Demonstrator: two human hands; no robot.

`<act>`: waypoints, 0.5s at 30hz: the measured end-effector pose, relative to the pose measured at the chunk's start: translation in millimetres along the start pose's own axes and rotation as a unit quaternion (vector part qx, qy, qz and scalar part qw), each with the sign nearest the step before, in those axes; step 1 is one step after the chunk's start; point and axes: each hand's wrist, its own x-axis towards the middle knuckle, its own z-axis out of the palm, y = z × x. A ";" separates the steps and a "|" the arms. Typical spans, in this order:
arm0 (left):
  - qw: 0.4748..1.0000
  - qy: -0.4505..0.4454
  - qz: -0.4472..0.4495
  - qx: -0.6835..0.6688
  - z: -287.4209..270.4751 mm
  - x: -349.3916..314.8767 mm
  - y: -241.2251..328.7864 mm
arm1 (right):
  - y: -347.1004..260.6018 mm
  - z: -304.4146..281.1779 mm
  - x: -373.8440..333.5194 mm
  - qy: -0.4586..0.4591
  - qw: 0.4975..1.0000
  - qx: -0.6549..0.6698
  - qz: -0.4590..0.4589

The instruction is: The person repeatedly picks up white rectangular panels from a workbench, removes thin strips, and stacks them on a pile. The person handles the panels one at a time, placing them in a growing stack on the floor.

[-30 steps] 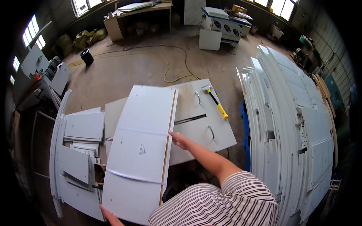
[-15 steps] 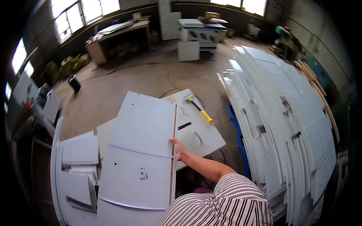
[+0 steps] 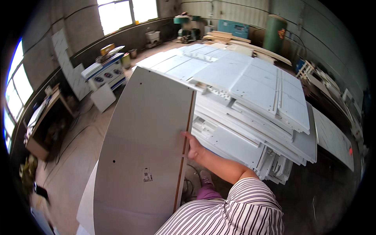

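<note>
A long white panel [image 3: 145, 129] stands tilted in front of me, reaching from the lower edge up to mid-view. It has small dark holes, a printed label [image 3: 147, 175] and a brown groove along its right edge. My right hand [image 3: 192, 147] is closed on that edge, with the thumb on the groove side; the fingers behind the panel are hidden. My left hand is not in view. Just beyond the panel and to its right lies a large stack of white boards [image 3: 239, 145], uneven at its edges.
A dark-topped desk [image 3: 49, 121] and a white cabinet [image 3: 107, 74] with round dark openings stand at the left. At the back are wooden planks [image 3: 227, 37] and a green tank [image 3: 275, 33]. A marbled sheet [image 3: 333, 137] leans right. Cables lie near my foot [image 3: 206, 178].
My view has swung right, and the panel has come along in my right hand. It now stands before the stack of boards; the worktable with the hammer has left view.
</note>
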 end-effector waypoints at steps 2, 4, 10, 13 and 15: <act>0.996 -0.076 0.033 0.017 60.1 14.9 -9.5 | -64.1 -21.4 -3.3 -0.018 0.998 -0.006 -0.054; 0.983 -0.177 0.046 -0.006 137.3 27.5 -21.5 | -137.3 -25.2 -16.6 0.017 0.994 -0.020 -0.103; 0.881 -0.442 0.023 -0.168 491.2 -35.6 13.2 | -381.2 -87.0 -10.5 0.082 0.957 -0.027 -0.278; 0.914 -0.366 -0.097 -0.148 629.7 -42.4 8.2 | -482.0 -107.4 -10.9 0.137 0.928 -0.020 -0.346; 0.893 -0.402 -0.125 -0.160 714.7 -74.4 16.8 | -559.8 -146.5 -8.5 0.129 0.911 -0.038 -0.390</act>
